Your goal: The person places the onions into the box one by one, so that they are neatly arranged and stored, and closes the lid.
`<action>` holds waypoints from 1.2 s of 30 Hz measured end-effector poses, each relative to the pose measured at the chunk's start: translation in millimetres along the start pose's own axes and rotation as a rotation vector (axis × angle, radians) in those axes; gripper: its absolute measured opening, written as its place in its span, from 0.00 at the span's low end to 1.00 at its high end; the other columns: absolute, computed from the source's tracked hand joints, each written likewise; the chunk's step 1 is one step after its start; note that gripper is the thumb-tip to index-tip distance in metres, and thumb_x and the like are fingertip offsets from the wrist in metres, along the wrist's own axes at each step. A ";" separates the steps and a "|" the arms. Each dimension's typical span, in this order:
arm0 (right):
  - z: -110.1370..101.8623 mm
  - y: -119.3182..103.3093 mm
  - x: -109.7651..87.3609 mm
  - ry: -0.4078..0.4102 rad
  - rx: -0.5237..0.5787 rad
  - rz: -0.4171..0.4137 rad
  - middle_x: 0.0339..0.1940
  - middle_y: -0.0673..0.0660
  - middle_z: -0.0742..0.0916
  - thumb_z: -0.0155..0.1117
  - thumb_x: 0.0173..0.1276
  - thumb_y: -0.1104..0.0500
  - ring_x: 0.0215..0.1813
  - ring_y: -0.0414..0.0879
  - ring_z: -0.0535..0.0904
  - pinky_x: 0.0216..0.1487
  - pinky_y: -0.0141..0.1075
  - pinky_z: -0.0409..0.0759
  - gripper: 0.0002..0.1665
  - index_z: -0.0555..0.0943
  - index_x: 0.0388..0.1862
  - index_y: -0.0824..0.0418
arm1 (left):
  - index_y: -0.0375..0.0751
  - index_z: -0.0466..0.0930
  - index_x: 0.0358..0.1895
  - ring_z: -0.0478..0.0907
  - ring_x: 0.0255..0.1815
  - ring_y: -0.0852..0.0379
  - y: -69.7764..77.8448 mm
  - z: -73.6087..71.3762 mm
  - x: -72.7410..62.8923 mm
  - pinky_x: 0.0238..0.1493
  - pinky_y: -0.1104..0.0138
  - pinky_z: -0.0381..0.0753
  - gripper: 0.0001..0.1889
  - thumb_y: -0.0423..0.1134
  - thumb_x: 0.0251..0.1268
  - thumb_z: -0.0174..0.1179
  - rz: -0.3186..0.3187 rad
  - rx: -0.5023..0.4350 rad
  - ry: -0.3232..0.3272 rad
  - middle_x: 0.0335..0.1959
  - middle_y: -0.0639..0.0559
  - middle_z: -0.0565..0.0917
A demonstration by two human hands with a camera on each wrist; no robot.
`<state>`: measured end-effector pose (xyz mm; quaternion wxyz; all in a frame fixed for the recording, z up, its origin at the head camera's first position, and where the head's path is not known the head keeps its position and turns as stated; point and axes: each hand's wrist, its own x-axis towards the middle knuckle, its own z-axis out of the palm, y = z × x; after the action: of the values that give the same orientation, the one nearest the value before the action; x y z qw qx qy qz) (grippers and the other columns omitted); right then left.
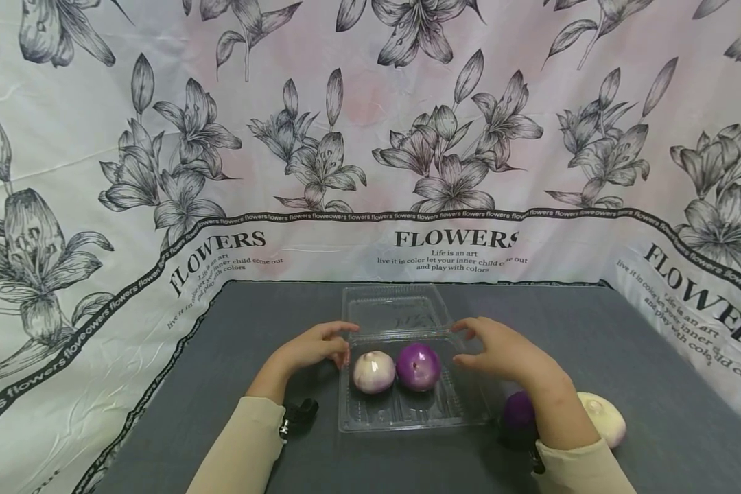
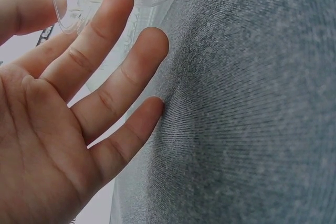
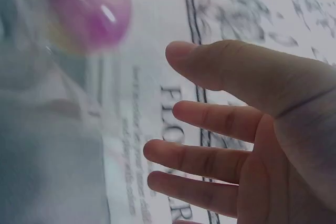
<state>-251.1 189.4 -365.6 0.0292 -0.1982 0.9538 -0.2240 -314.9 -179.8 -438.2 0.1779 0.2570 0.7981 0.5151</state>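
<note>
A clear plastic box [image 1: 407, 418] lies with its hinged lid [image 1: 392, 309] folded back. Inside, a white-and-purple onion [image 1: 373, 372] sits left of a glossy purple onion [image 1: 418, 368]. My left hand [image 1: 315, 346] is at the box's left side, fingers loosely extended; in the left wrist view its thumb [image 2: 26, 14] meets the clear rim. Past the box's right side, my right hand [image 1: 500, 350] hovers with fingers spread and nothing held. The right wrist view shows that hand [image 3: 226, 129] apart from the blurred purple onion [image 3: 92, 11].
Beside the right forearm lie a dark purple round vegetable [image 1: 519, 410] and a pale yellow-white onion [image 1: 604, 418], both partly hidden. A grey cloth [image 1: 272, 309] covers the table. A flower-printed curtain [image 1: 321, 254] encloses the back and sides.
</note>
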 end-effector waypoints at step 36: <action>-64.6 122.6 -84.3 -0.097 0.031 0.221 0.57 0.78 0.77 0.68 0.71 0.43 0.55 0.72 0.78 0.44 0.57 0.81 0.49 0.61 0.73 0.76 | 0.32 0.67 0.74 0.84 0.36 0.42 -6.6 -0.1 1.5 0.45 0.51 0.85 0.28 0.31 0.72 0.54 -0.008 -0.033 0.008 0.33 0.45 0.86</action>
<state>-227.7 349.9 -364.2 0.1028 -0.1020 0.9637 -0.2241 -317.6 -181.3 -444.3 0.1810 0.2487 0.7912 0.5285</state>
